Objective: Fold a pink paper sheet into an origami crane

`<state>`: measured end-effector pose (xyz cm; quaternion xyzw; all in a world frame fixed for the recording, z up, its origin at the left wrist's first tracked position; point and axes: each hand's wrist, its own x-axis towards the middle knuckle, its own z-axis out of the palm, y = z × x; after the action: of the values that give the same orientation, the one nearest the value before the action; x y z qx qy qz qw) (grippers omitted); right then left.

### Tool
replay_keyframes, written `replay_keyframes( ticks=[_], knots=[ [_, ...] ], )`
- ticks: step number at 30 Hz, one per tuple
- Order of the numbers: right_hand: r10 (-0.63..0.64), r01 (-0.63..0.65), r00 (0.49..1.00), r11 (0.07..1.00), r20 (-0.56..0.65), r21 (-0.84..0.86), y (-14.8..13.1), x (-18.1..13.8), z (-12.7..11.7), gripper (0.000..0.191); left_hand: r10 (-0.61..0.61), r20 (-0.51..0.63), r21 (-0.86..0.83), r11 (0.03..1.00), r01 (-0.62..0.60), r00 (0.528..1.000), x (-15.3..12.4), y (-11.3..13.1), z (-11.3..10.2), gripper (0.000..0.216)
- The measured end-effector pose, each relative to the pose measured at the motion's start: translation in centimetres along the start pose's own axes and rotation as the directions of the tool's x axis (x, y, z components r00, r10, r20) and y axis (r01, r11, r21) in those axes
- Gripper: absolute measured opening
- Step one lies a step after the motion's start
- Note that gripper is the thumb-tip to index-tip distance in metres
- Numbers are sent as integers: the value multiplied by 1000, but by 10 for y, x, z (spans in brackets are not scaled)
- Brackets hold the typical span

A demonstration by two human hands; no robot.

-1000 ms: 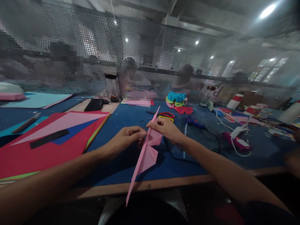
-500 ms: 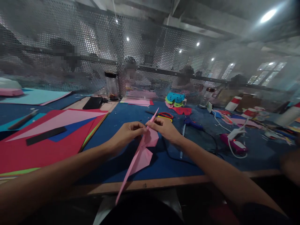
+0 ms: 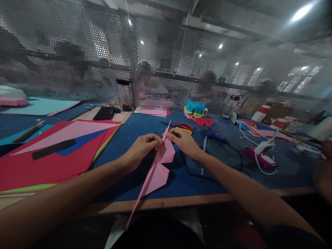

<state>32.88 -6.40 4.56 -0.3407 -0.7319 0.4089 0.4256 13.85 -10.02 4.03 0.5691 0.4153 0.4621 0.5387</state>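
A pink paper mask cut-out (image 3: 155,178), with a notch in its side, is held edge-up and slanting over the front of the table. My left hand (image 3: 144,149) pinches its upper part between thumb and fingers. Close beside it, my right hand (image 3: 182,140) grips the same pink piece near its far tip. Scissors (image 3: 184,128) with red and yellow handles lie just beyond my right hand. To the right rests a blue glue gun (image 3: 216,136), a pale glue stick (image 3: 204,155) reaching from it toward me.
Coloured sheets (image 3: 57,166) with a dark strip (image 3: 53,149) cover the left. At the back stand a bottle (image 3: 124,95) and paper masks (image 3: 195,110), with a phone (image 3: 104,113) nearby. A magenta device with white cables (image 3: 261,158) lies right. A perforated screen (image 3: 160,65) bounds the table.
The pink piece has tipped slightly, its far tip shifting left and its side facing me a little more. Both hands keep their pinch. The camera view has shifted slightly.
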Motion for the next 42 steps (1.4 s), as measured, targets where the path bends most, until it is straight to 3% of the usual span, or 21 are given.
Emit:
replay_keyframes(
  ticks=[13,25,33,42],
  knots=[
    [-71,70,997,997,32,41,0,-1,4,35,-26,-10,-69,997,25,1000,0,-4,0,27],
    [-120,119,993,985,4,-125,1,-6,8,26,-11,-17,-66,998,10,1000,0,-6,-4,29],
    [-156,149,987,978,-39,-146,3,-8,12,17,-86,13,-93,992,87,996,-2,-2,-2,37],
    [-227,211,972,956,-60,-201,3,-9,11,14,-68,29,-102,992,70,997,1,-6,-5,34]
  ],
)
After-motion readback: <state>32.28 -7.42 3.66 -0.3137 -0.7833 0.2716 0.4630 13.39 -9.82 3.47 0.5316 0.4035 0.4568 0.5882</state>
